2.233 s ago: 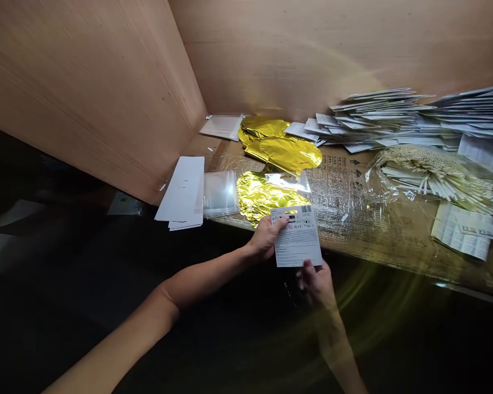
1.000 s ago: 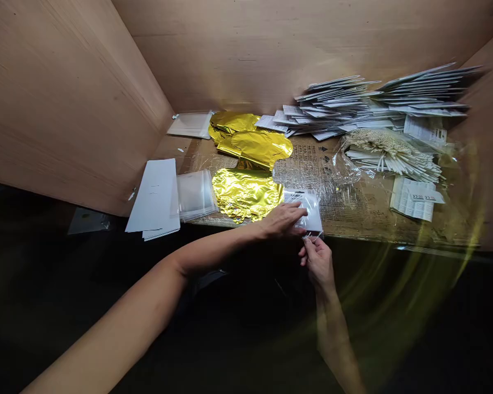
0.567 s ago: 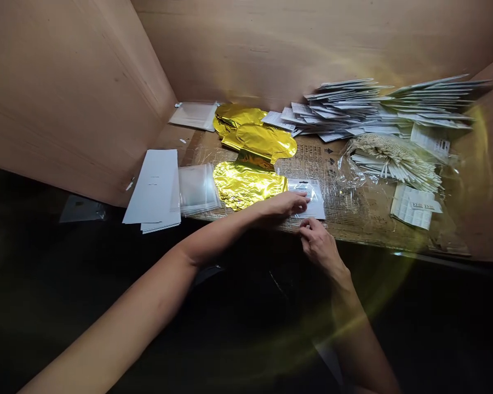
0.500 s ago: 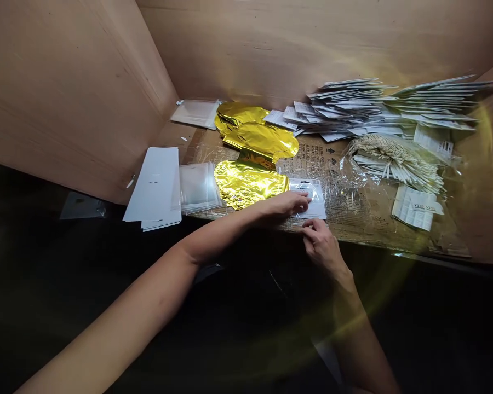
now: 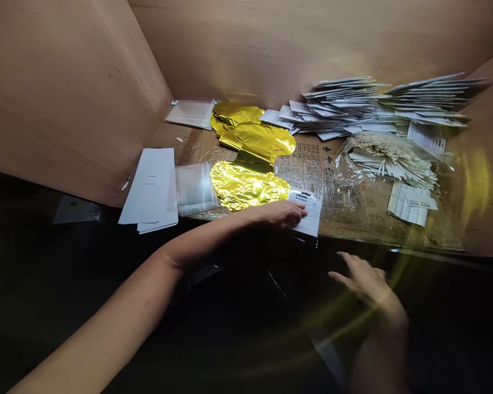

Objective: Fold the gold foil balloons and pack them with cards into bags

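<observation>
A flat clear packet with a printed white card (image 5: 311, 221) lies at the front edge of the cardboard surface, its near end sticking out past the edge. My left hand (image 5: 285, 213) is closed on its left side, with the index finger across the card and the other fingers curled under. Below the edge and to the right, my right hand (image 5: 361, 282) is in the air with thumb and fingers apart, holding nothing. Crinkled gold foil balloons (image 5: 250, 186) lie flat just behind my left hand, more folded gold foil (image 5: 265, 139) beyond them.
White card sheets (image 5: 150, 189) and clear plastic sleeves (image 5: 195, 189) lie at the left, partly over the edge. Piles of similar packets (image 5: 345, 106) lean at the back right. A bundle of white paper straws (image 5: 394, 161) and a folded leaflet (image 5: 408, 205) sit right. Cardboard walls (image 5: 271, 49) enclose the surface.
The packet has slid toward me, over the front edge, with my left hand on it. My right hand has left the packet's near end, moved down and right, and opened.
</observation>
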`<state>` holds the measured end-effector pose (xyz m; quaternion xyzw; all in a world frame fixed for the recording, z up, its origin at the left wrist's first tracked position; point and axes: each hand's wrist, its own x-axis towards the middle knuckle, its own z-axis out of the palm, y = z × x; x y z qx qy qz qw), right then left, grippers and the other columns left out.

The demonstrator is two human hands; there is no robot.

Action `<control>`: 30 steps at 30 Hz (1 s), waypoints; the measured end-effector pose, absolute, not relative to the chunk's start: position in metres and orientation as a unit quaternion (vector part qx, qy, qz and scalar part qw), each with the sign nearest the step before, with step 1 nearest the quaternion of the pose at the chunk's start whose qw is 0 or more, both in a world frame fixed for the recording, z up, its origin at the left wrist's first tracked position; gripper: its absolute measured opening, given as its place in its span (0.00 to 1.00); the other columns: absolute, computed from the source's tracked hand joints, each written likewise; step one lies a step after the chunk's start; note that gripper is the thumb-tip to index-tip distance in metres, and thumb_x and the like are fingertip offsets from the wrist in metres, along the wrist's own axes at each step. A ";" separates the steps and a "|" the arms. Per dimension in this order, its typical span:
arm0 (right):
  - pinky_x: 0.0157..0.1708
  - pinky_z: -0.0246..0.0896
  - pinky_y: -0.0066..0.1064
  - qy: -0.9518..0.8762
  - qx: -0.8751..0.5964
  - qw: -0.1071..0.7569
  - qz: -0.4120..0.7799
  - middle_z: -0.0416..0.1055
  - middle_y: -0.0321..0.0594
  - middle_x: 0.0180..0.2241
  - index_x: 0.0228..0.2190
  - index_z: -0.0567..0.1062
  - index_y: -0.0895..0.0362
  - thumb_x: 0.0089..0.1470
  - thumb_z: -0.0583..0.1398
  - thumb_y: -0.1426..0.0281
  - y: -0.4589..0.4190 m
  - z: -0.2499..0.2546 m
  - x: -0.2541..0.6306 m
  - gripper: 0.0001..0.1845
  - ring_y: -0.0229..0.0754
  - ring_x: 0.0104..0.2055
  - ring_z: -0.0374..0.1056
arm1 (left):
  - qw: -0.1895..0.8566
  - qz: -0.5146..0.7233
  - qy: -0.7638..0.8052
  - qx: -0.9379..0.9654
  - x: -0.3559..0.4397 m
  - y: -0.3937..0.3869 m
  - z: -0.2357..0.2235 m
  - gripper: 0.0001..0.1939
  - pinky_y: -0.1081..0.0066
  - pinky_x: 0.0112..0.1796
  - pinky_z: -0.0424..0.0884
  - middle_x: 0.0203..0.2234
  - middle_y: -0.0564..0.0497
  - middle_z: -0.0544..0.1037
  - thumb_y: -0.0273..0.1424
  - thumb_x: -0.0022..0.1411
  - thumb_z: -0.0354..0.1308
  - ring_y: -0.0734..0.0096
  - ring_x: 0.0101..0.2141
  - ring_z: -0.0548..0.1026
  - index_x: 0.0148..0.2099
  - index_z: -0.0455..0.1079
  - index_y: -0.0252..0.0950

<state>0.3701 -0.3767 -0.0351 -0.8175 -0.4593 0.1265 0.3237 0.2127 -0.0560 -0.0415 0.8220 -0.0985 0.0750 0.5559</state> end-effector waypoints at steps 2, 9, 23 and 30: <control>0.52 0.57 0.68 -0.467 -0.847 0.249 0.053 0.74 0.58 0.51 0.47 0.79 0.51 0.55 0.67 0.47 -0.380 -0.040 0.354 0.26 0.69 0.53 0.68 | 0.543 0.067 -0.122 0.828 0.211 -0.060 -0.041 0.11 0.54 0.69 0.63 0.46 0.46 0.85 0.19 0.48 0.69 0.54 0.55 0.80 0.28 0.79 0.42; 0.55 0.59 0.51 -0.530 -0.811 0.243 -0.059 0.73 0.54 0.53 0.38 0.79 0.53 0.68 0.60 0.64 -0.308 -0.054 0.301 0.09 0.58 0.55 0.68 | 0.526 0.073 -0.155 0.833 0.209 -0.065 -0.036 0.06 0.55 0.70 0.61 0.46 0.44 0.84 0.28 0.52 0.74 0.53 0.58 0.79 0.31 0.80 0.42; 0.14 0.41 0.24 -0.215 -0.701 0.578 0.359 0.64 0.27 0.18 0.33 0.72 0.54 0.43 0.75 0.50 -0.258 0.001 0.356 0.27 0.30 0.14 0.52 | 0.363 0.309 -0.060 0.877 0.158 -0.094 -0.044 0.15 0.57 0.63 0.72 0.63 0.37 0.76 0.25 0.72 0.56 0.60 0.62 0.75 0.58 0.74 0.36; 0.20 0.44 0.27 -0.281 -0.714 0.623 0.149 0.64 0.32 0.24 0.30 0.60 0.49 0.62 0.66 0.55 -0.073 0.154 0.497 0.22 0.31 0.21 0.62 | 0.320 0.260 -0.081 0.907 0.131 -0.099 -0.052 0.10 0.66 0.49 0.77 0.42 0.45 0.85 0.23 0.66 0.59 0.64 0.44 0.82 0.48 0.77 0.37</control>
